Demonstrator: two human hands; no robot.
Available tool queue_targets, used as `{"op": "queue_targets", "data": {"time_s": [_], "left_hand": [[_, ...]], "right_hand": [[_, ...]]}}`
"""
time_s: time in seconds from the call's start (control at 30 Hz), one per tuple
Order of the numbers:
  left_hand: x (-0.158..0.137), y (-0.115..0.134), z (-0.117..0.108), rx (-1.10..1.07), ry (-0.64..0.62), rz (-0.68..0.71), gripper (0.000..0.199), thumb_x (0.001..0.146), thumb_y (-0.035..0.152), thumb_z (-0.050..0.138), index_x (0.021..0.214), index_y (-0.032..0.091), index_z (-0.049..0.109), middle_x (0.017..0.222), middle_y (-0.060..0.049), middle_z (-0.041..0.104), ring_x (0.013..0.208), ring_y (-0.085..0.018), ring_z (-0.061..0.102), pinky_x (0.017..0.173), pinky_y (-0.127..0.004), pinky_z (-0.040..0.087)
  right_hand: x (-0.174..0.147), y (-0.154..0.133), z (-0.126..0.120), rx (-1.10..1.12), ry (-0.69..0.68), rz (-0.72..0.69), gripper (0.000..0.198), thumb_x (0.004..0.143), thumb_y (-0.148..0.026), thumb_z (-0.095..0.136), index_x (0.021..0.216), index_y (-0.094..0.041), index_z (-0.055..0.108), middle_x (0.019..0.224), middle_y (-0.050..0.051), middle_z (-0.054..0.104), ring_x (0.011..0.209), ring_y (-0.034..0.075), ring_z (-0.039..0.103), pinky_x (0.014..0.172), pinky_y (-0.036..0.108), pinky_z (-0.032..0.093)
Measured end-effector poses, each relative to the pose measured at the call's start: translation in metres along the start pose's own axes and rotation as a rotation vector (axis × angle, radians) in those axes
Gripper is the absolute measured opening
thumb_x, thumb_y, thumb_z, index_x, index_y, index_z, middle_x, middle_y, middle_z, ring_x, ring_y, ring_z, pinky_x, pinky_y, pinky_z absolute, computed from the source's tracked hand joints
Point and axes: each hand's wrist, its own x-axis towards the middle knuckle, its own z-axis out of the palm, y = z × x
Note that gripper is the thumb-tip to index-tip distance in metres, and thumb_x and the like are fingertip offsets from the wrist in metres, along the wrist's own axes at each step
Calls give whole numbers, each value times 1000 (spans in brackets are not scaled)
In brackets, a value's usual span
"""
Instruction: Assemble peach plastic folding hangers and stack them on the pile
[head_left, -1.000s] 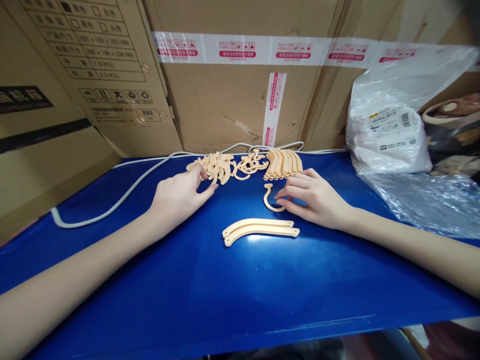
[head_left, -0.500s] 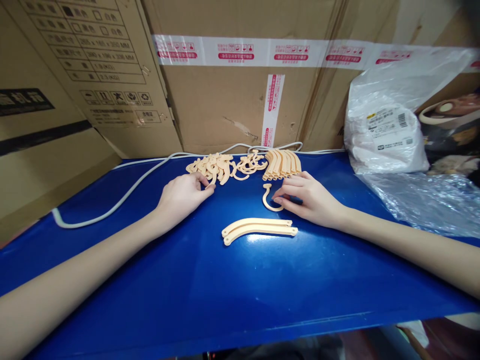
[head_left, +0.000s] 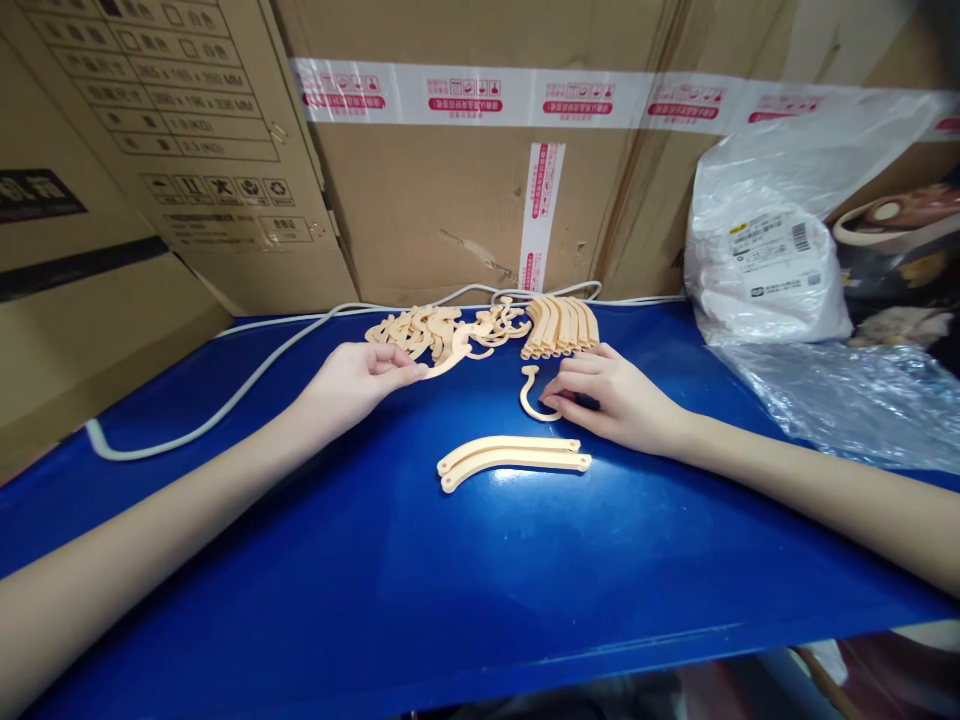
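Observation:
Between thumb and fingers, my left hand (head_left: pixel 375 378) pinches a flat, curved beige piece (head_left: pixel 451 352), lifted in front of a pile of similar flat pieces (head_left: pixel 409 328). My right hand (head_left: pixel 600 395) has its fingers closed on the lower end of a beige hook (head_left: pixel 529 393) with a small flat head. Nearer me on the blue table lie two long, curved beige arms (head_left: pixel 514 458), side by side, with holes at their ends. Behind my right hand is a stack of the same kind of arms (head_left: pixel 562 325). Small hooks (head_left: pixel 504 322) lie heaped between pile and stack.
Cardboard boxes (head_left: pixel 450 200) wall off the back and left of the blue table (head_left: pixel 480 590). A white cable (head_left: pixel 247 400) runs along the left and rear. White plastic packaging (head_left: pixel 772 260) and a clear plastic sheet (head_left: pixel 840 400) lie at the right.
My left hand has drawn a curved flat piece out of the pile and raised it, pointing right. My right hand stays at the hook. The view has shifted slightly.

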Motion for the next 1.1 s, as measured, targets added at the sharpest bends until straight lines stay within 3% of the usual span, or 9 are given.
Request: {"op": "queue_targets", "data": {"time_s": [0.2,0.5,0.73,0.87,1.1], "left_hand": [[-1,1,4,96,-122,30,43,70,59,58,74,17,66,47,6,41,46,-9,27,46,-24,18],[1,-4,5,255,-128,80,40,74,56,52,74,18,65,49,4,42,47,-12,35,47,-24,24],[7,-5,2,190,-201,44,44,71,60,57,77,18,69,48,6,36,46,-10,27,46,-24,17],[14,-12,-3,171,-292,23,44,67,60,62,78,18,71,50,4,42,47,-9,29,46,-24,17],[14,-15,-4,167,-249,14,40,65,58,67,75,19,70,45,8,29,44,-9,24,44,-24,15]], "right_hand": [[1,0,-1,6,-11,11,16,96,-24,52,91,-17,66,86,2,69,82,17,62,82,33,33],[0,1,-1,33,-33,33,16,96,-26,53,97,-17,66,91,2,70,81,16,61,84,34,33],[0,0,-2,124,-38,-6,27,89,-44,65,93,-17,68,81,0,66,74,14,61,79,32,33],[-1,0,-1,157,-28,-42,19,91,-36,63,87,-17,67,83,1,66,74,13,60,75,30,35],[-1,0,-2,302,-48,-31,13,89,-27,63,81,-17,66,80,1,63,73,12,58,71,27,42]]}}
